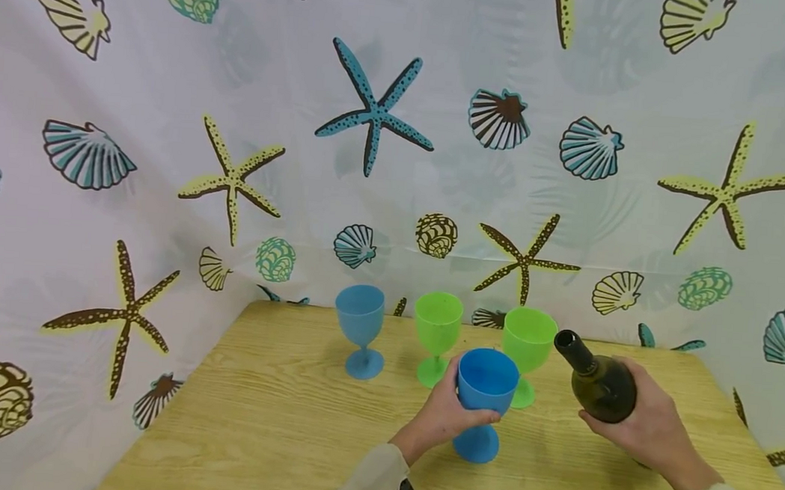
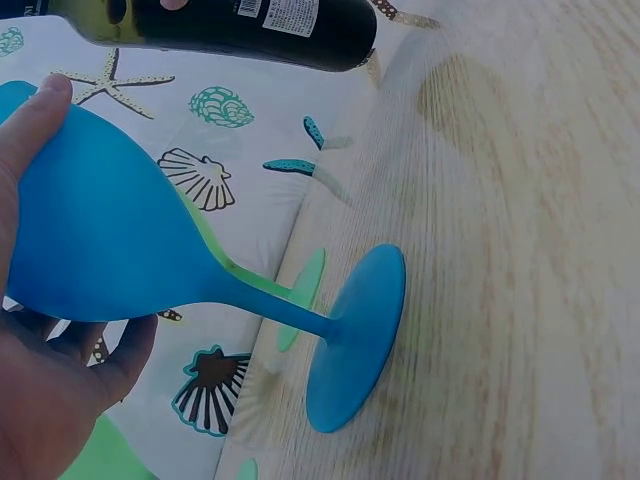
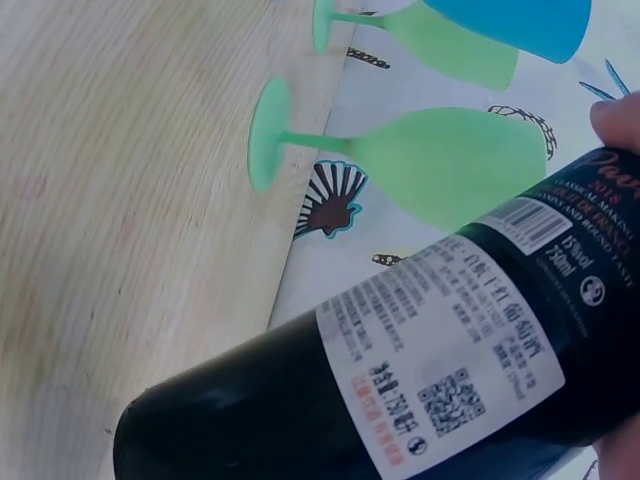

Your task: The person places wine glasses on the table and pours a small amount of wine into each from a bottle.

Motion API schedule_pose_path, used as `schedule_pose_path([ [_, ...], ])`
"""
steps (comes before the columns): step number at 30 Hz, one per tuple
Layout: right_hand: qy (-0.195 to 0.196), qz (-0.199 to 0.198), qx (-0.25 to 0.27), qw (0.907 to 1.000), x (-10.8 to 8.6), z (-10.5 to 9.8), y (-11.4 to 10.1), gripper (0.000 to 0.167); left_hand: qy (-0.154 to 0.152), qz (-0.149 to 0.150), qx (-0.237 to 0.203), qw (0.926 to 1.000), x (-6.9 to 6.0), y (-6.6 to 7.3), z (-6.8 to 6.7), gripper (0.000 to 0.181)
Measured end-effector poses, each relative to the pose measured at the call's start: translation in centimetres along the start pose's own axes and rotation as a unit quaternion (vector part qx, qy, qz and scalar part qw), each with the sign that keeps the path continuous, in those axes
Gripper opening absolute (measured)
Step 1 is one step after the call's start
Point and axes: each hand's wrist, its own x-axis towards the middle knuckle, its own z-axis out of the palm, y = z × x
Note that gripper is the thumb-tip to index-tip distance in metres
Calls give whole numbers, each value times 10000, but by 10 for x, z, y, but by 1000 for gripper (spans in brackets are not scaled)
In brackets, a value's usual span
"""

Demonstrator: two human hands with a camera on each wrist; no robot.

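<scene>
In the head view my left hand [image 1: 446, 415] grips the bowl of a blue goblet [image 1: 480, 400], fingers and thumb curled round it; its foot shows below the hand. In the left wrist view the goblet [image 2: 120, 225] has its foot close to the wooden surface; whether they touch, I cannot tell. My right hand [image 1: 654, 422] holds a dark bottle [image 1: 606, 389] round its body, tilted with its open mouth toward the goblets. A white label with print shows on the bottle [image 3: 430, 360] in the right wrist view.
Behind the held goblet stand two green goblets [image 1: 438, 326] [image 3: 450, 160], and a lighter blue goblet [image 1: 361, 322] stands to their left. The wooden table [image 1: 254, 416] meets a white curtain [image 1: 300, 217] with shells and starfish at its back and sides.
</scene>
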Motion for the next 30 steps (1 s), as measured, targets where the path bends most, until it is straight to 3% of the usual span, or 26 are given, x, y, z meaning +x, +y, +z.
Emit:
schedule_pose_path([
  [7, -89, -606, -430, 9972, 5, -3, 3, 90, -1, -21, 43, 10000, 0, 2, -1, 96],
  [16, -313, -1046, -755, 9911, 6, -2, 7, 91, -57, 65, 2, 10000, -1, 3, -2, 97],
  [24, -460, -1344, -931, 9855, 5, -4, 6, 88, -123, 150, -436, 9989, -2, 5, -9, 94],
  [30, -617, -1542, -1155, 9793, 7, -6, 7, 88, -114, 238, -321, 9991, -2, 8, -11, 88],
])
